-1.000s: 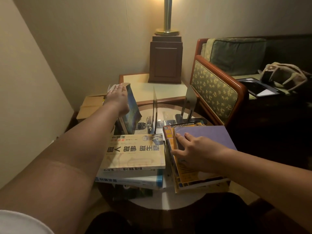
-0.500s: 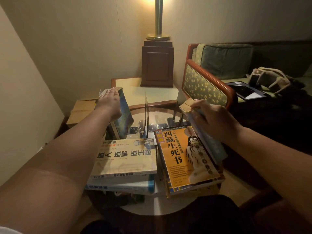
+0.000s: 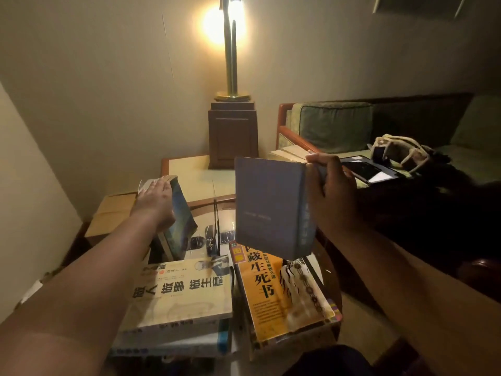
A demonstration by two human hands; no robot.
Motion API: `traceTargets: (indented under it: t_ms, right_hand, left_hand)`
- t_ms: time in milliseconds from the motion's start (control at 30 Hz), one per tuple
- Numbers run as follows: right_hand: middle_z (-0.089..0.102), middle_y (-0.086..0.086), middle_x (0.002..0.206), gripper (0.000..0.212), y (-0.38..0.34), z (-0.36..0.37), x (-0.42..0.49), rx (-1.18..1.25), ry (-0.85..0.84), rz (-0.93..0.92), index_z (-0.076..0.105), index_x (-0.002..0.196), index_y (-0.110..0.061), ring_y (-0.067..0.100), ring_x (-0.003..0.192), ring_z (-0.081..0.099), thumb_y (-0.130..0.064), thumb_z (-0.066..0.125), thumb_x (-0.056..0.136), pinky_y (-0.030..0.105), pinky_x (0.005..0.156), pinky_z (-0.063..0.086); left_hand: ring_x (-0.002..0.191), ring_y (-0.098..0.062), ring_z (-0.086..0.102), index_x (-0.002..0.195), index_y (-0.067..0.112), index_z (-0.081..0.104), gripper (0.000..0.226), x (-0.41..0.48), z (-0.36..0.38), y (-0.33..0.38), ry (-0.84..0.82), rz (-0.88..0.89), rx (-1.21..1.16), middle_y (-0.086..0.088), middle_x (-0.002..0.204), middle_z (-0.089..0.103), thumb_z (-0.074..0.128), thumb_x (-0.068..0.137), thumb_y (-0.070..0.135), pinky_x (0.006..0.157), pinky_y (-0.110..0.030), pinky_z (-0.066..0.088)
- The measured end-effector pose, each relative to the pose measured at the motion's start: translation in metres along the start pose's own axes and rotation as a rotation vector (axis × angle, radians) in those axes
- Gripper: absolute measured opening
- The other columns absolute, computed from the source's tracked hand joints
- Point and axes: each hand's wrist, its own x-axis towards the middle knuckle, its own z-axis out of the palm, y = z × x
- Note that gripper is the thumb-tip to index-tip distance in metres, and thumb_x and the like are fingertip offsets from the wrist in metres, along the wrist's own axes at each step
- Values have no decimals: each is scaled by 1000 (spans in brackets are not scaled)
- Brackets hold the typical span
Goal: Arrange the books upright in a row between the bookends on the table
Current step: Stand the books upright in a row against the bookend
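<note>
My right hand (image 3: pixel 329 191) grips a purple-blue hardcover book (image 3: pixel 267 207) by its spine edge and holds it upright in the air above the table. My left hand (image 3: pixel 156 198) rests on top of a leaning book with a blue cover (image 3: pixel 180 221) and holds it up on the table's far left. A thin dark bookend (image 3: pixel 215 213) stands edge-on between the two hands. Flat on the table lie a cream book (image 3: pixel 184 291) on a stack and an orange book (image 3: pixel 282 294). The second bookend is hidden behind the raised book.
A cardboard box (image 3: pixel 113 213) sits left of the round glass table (image 3: pixel 329 272). A side table (image 3: pixel 189 172) with a lamp base (image 3: pixel 233 131) stands behind. A wooden-armed sofa (image 3: pixel 339 126) with a bag (image 3: pixel 401 150) and tablet is at right.
My right hand has lifted the purple-blue book off the orange book and turned it upright in the air. My left hand stays on the leaning book. The view has tilted upward.
</note>
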Motion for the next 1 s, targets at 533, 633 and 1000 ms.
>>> traceTargets:
  t_ms: [533,633,1000]
  right_hand:
    - [58,3,103,85,-46,1,-20,-364,-643,50,56,113,-15,19,87,65,-88,56,71,30,68,59]
    - [49,14,131,91,-66,3,-5,-505,-833,193,32,148,-8,29,114,59,-57,74,85,27,82,50]
    - [58,7,112,53,-76,36,18,-294,-963,318,52,132,-14,19,92,58,-10,75,84,32,75,58]
  left_hand:
    - [156,-26,3,161,8,4,82,-8,-8,7,-47,-1,18,-10,170,2,52,96,19,126,-41,10]
    - [156,-26,3,161,9,4,82,-9,-7,10,-42,-1,13,-10,170,3,52,94,16,125,-42,10]
    - [156,-27,4,161,8,3,83,-9,-7,11,-39,1,16,-10,170,2,52,95,17,126,-42,11]
